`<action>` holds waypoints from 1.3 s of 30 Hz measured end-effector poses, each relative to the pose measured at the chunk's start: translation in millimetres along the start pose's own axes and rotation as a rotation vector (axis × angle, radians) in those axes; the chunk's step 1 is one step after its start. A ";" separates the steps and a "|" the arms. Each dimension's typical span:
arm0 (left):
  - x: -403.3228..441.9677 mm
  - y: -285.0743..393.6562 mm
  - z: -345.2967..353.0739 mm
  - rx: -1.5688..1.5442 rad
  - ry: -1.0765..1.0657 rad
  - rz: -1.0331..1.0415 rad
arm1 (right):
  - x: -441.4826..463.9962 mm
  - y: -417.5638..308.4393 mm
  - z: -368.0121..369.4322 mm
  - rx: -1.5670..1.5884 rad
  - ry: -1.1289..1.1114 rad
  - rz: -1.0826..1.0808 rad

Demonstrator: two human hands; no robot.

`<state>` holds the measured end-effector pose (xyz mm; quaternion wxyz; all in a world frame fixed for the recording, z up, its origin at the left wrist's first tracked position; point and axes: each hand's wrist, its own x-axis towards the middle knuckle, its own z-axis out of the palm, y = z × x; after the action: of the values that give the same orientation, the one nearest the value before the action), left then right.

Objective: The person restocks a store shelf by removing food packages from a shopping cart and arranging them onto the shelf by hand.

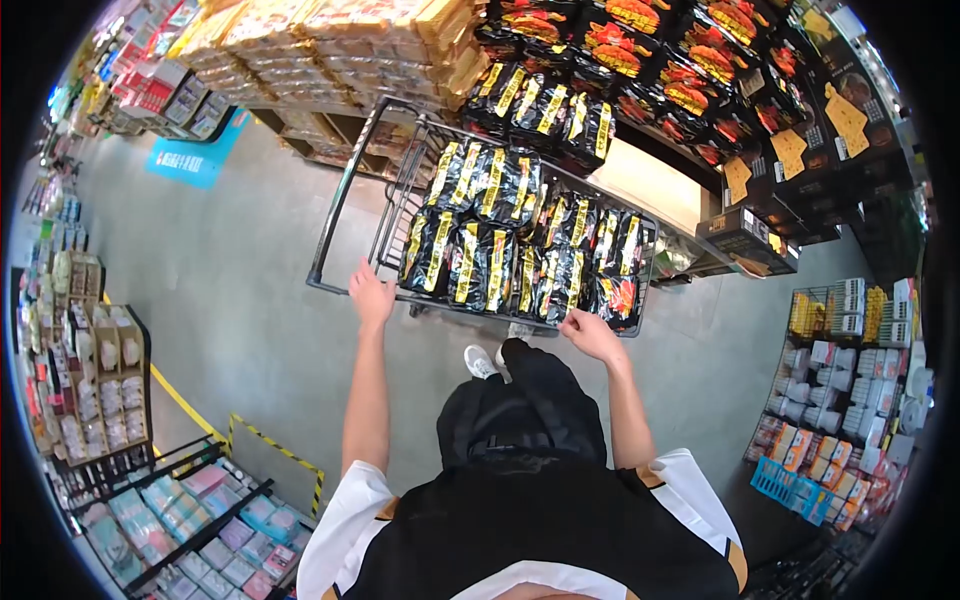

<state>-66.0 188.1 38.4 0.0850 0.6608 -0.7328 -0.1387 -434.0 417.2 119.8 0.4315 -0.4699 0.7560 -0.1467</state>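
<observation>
Held left hand (372,295), grip open, at near rail of shopping cart (346,196); held right hand (595,336), fingers curled, by same rail, closure on it unclear. Had black-and-yellow packets (482,262) stacked inside cart.

Bright, fairly even light falls across the grey floor (270,300), leaving a soft sheen and only faint shadows. Small white glints break up the glossy black packets (470,265), while a pale shelf board (652,190) looks nearly washed out. Below the black boxes (850,170), shade deepens. Fisheye distortion bends the display rack (112,368) at left; outer details smear, small print is unreadable, and black vignetting rings everything.
</observation>
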 end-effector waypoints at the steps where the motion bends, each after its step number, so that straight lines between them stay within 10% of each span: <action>1: 6.9 -4.5 5.3 0.073 0.015 0.040 | 4.1 4.1 -0.1 0.022 0.000 0.005; 24: 63.0 -9.0 2.5 -0.004 -0.459 -0.232 | 227.9 -19.5 2.8 0.234 0.274 -0.046; 39: 57.0 -6.5 4.2 0.006 -0.357 -0.192 | 123.1 -97.8 -136.9 0.801 0.474 -0.439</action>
<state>-67.6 131.4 29.0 -0.0619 0.6930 -0.6701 -0.2587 -508.0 238.6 197.9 0.3533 -0.3692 0.6013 -0.6143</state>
